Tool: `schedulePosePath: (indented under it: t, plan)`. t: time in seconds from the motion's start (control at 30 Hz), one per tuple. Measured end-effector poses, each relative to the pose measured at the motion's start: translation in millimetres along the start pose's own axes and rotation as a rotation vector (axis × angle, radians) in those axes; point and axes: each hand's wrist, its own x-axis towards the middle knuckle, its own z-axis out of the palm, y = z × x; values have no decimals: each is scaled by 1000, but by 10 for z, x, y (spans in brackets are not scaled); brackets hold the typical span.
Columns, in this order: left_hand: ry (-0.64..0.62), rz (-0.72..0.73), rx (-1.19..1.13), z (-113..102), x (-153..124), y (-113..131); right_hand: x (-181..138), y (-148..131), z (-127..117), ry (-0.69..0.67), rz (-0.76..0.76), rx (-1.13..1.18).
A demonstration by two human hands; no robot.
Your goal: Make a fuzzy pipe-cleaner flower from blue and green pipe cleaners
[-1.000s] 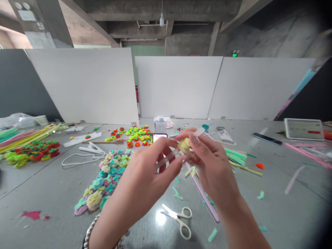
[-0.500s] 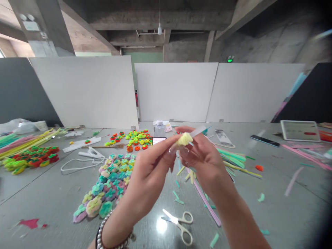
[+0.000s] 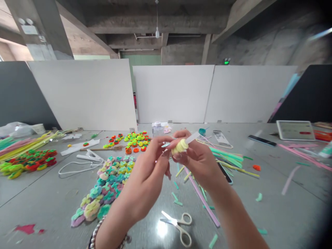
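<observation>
A small coil of fuzzy pale yellow pipe cleaner (image 3: 181, 146) is pinched between my two hands above the middle of the table. From its upper right side sticks a flat, translucent strip (image 3: 193, 137). My left hand (image 3: 145, 180) has thumb and index finger closed at the coil's left side. My right hand (image 3: 203, 164) wraps its fingers round the coil's right side and underside, near the strip. Fingers partly hide the coil's lower part. White-handled scissors (image 3: 178, 223) lie spread on the table below my hands.
Rows of pastel pipe-cleaner flowers (image 3: 109, 186) lie left of my hands. Red and green fuzzy pieces (image 3: 33, 160) are farther left. Loose green pipe cleaners (image 3: 228, 157), a phone (image 3: 261, 140) and a tablet (image 3: 295, 131) are on the right. White panels (image 3: 173, 93) stand behind.
Both hands have come down slightly and the yellow coil has turned, so its wound side shows more. My left fingers have shifted their pinch. The view has moved a little.
</observation>
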Motion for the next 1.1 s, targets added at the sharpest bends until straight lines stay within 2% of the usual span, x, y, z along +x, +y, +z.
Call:
schedulePosePath:
  t: [0.1, 0.27, 0.43, 0.53, 0.63, 0.8, 0.9, 1.0, 1.1]
  plan:
    - [82, 83, 110, -28, -3, -7, 17, 18, 8, 38, 17, -20]
    - [-22, 158, 260, -49, 10, 31, 20, 40, 18, 104, 108, 107]
    - [-135, 234, 420, -77, -20, 95, 12, -13, 43, 107, 135, 155]
    - [-139, 291, 489, -88, -27, 94, 4, -34, 52, 117, 136, 146]
    - [-107, 304, 470, -76, -15, 62, 2, -30, 31, 114, 142, 134]
    - [-19, 196, 366, -31, 14, 14, 7, -24, -58, 83, 160, -42]
    - [-11, 163, 300, -11, 22, 11, 2, -30, -88, 52, 172, -93]
    - [20, 147, 251, 0, 22, 11, -11, -31, -85, 49, 179, -70]
    - [52, 140, 219, 5, 19, 6, -27, -19, -64, 84, 166, 49]
